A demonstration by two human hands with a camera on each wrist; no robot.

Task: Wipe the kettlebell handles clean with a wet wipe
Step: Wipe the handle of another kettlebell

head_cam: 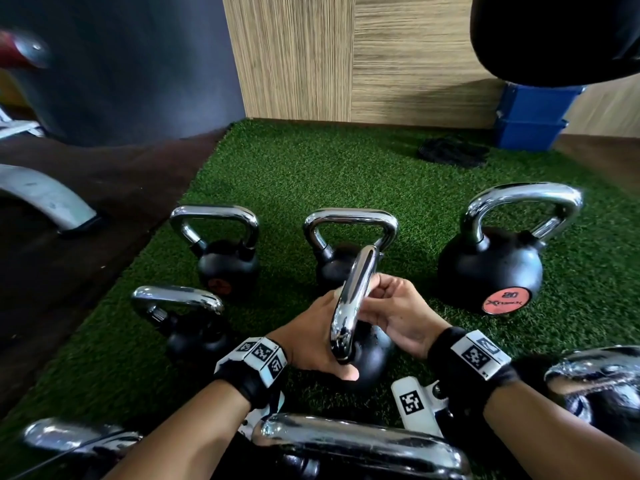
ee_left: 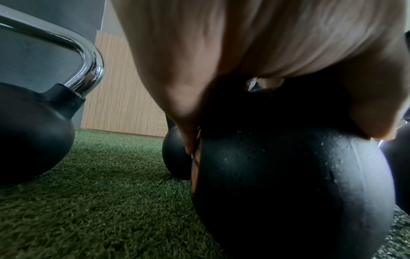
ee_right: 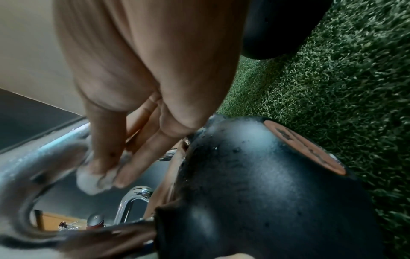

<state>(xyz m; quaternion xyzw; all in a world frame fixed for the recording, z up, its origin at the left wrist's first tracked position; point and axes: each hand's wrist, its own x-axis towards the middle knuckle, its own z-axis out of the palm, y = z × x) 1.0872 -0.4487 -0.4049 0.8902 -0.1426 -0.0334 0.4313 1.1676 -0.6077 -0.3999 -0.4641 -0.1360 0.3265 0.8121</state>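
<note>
A black kettlebell (head_cam: 372, 355) with a chrome handle (head_cam: 353, 296) stands on the green turf (head_cam: 294, 174) in the middle of the head view. My left hand (head_cam: 320, 342) grips it at the foot of the handle, palm over the top of the ball (ee_left: 288, 175). My right hand (head_cam: 389, 308) reaches in from the right, fingers curled against the handle's side. In the right wrist view its fingertips (ee_right: 121, 175) pinch a crumpled white wet wipe (ee_right: 88, 178) against the chrome bar (ee_right: 40, 157).
Other chrome-handled kettlebells ring the held one: two behind (head_cam: 227, 261) (head_cam: 329, 268), a large one marked 20 (head_cam: 490, 268) at the right, one at the left (head_cam: 194, 327), several near my arms (head_cam: 360, 441). Blue boxes (head_cam: 530, 123) and a black cord (head_cam: 450, 154) lie by the wooden wall.
</note>
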